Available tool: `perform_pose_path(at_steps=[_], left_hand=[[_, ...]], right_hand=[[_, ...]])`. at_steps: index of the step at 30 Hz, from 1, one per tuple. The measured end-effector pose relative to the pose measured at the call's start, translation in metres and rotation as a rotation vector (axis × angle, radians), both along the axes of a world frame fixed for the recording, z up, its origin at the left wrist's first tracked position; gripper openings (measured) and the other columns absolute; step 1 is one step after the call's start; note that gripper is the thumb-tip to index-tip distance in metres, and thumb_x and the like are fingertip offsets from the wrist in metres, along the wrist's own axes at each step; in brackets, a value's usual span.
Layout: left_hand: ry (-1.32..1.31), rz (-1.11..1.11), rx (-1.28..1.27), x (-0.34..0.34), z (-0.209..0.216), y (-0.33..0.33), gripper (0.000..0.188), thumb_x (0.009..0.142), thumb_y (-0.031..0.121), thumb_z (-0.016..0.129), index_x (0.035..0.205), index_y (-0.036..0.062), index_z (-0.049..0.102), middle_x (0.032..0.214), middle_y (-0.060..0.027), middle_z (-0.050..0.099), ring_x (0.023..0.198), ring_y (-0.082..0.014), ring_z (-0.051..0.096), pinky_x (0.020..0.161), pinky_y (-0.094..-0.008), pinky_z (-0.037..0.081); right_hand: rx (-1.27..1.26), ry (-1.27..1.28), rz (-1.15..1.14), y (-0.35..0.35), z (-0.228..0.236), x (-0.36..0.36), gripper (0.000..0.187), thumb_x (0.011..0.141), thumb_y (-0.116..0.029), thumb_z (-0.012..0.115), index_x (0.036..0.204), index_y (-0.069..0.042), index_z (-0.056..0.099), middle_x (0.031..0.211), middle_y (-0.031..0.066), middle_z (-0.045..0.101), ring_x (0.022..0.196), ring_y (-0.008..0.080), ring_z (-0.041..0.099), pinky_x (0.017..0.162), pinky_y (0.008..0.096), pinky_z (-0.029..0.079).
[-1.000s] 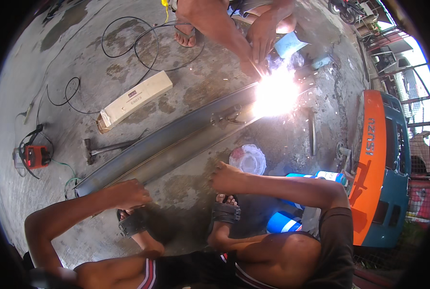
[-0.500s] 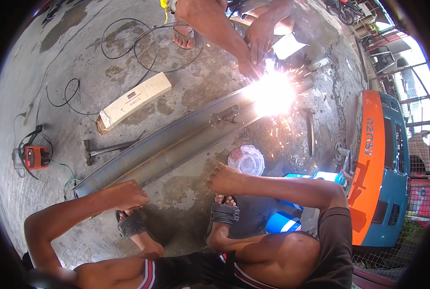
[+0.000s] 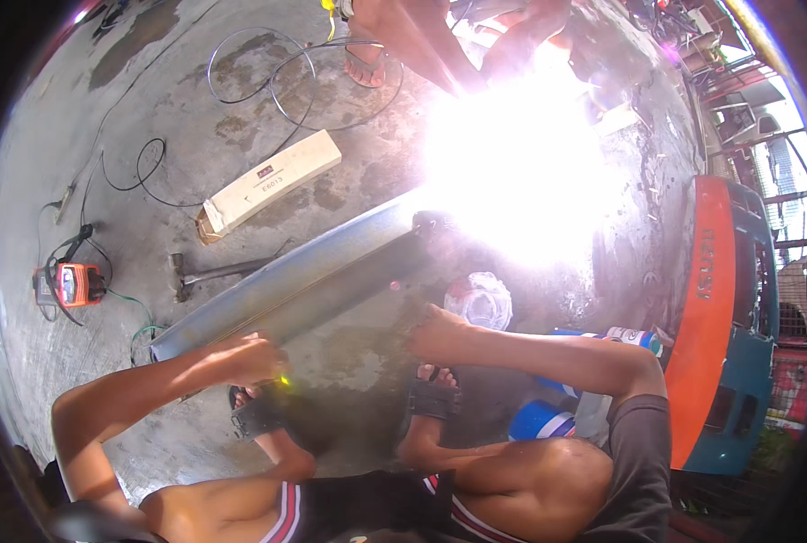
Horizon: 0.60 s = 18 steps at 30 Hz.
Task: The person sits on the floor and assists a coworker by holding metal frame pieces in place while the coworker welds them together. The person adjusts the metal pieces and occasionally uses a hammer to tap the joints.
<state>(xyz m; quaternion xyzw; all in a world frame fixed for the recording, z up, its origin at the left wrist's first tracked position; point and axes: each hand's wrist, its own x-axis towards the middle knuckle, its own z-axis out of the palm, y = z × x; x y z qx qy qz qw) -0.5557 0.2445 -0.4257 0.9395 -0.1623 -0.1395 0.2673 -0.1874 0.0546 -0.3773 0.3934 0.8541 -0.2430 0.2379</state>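
My left hand is closed, its fingers curled over the near end of a long grey steel beam; I cannot tell whether it touches the metal. Between the beam and a crumpled clear plastic piece, my right hand hangs closed above the concrete, with nothing visible in it. Two lengths lie side by side in the beam, with a seam along the middle. A white welding glare hides its far end, part of a clamp on it, and the hands of the person crouching opposite.
Left of the beam lie a hammer, a long white carton, looped black cable and an orange device. Blue cans stand beside my right leg. An orange-and-teal vehicle panel borders the right side.
The welding light has flared much larger, covering the beam's far end and the other person's hands. My view has shifted slightly; my hands keep nearly the same pose.
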Motion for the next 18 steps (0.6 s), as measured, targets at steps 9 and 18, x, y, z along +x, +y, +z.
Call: perform_pose_path(at_steps=[9,18], left_hand=[[0.091,0.13,-0.235,-0.034,-0.041,0.0,0.024,0.087,0.027,0.068,0.104,0.0099,0.065,0.101,-0.0077,0.066,0.102,-0.0267,0.064,0.086,-0.0441,0.05],[0.212,0.009,0.092,0.006,0.026,-0.002,0.026,0.088,0.026,0.066,0.109,0.0115,0.07,0.106,-0.007,0.072,0.103,-0.0271,0.066,0.087,-0.0439,0.05]], right_hand=[[0.162,0.097,-0.02,0.005,-0.005,-0.007,0.023,0.082,-0.027,0.071,0.099,-0.012,0.073,0.094,0.0069,0.072,0.1,0.0277,0.07,0.095,0.0513,0.048],[0.073,0.022,0.037,0.008,0.017,-0.004,0.021,0.086,-0.02,0.063,0.104,-0.011,0.07,0.1,0.0079,0.071,0.105,0.0279,0.068,0.096,0.0484,0.048]])
